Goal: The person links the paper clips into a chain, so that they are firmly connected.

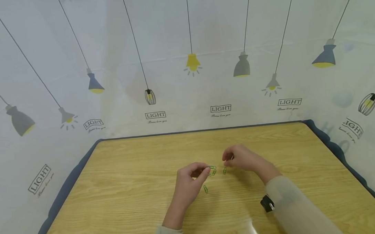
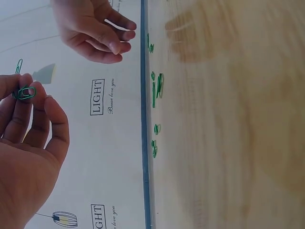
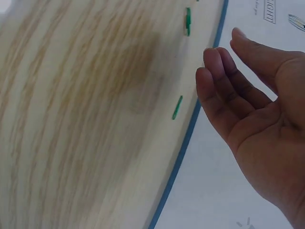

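My left hand point(image 1: 189, 181) pinches a green paper clip point(image 2: 27, 93) between thumb and fingertips, above the table. A second green clip point(image 2: 19, 66) sticks up beside it, at the same fingertips. To the right, my right hand point(image 1: 243, 158) hovers over the table with loosely bent fingers, and the right wrist view shows nothing between thumb and fingers. Just below it lies one green paper clip point(image 1: 225, 170). Another clip point(image 1: 205, 189) lies nearer, by the left wrist. Several more clips point(image 2: 159, 86) are scattered on the tabletop, some of them partly hidden behind the left hand in the head view.
The wood-grain table point(image 1: 131, 194) has a dark blue edge point(image 1: 175, 133) along its back and sides. Behind it hangs a pale cloth point(image 1: 118, 98) printed with lamps. A small black device point(image 1: 266, 203) sits at the right sleeve.
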Tool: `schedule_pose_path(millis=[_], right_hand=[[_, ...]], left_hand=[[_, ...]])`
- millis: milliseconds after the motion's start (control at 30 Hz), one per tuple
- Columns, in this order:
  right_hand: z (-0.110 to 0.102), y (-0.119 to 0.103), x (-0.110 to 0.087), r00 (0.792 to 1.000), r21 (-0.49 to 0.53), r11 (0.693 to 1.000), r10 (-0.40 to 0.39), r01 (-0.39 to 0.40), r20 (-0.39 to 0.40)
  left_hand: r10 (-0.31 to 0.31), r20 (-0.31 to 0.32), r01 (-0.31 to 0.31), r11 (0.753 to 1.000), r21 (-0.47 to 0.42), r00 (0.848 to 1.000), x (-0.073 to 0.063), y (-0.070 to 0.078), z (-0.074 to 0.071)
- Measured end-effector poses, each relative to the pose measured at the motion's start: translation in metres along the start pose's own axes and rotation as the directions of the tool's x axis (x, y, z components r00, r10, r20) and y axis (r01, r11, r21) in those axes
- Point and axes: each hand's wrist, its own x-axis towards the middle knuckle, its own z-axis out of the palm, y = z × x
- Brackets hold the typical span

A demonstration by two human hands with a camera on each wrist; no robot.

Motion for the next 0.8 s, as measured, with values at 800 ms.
schedule_pose_path(millis=[800], right_hand=[[0.014,0.039,0.009,0.988,0.156,0.988,-0.04,0.016,0.148]], left_hand=[[-0.024,0.03,0.024,1.0,0.01,0.999,0.001,-0.005,0.0]])
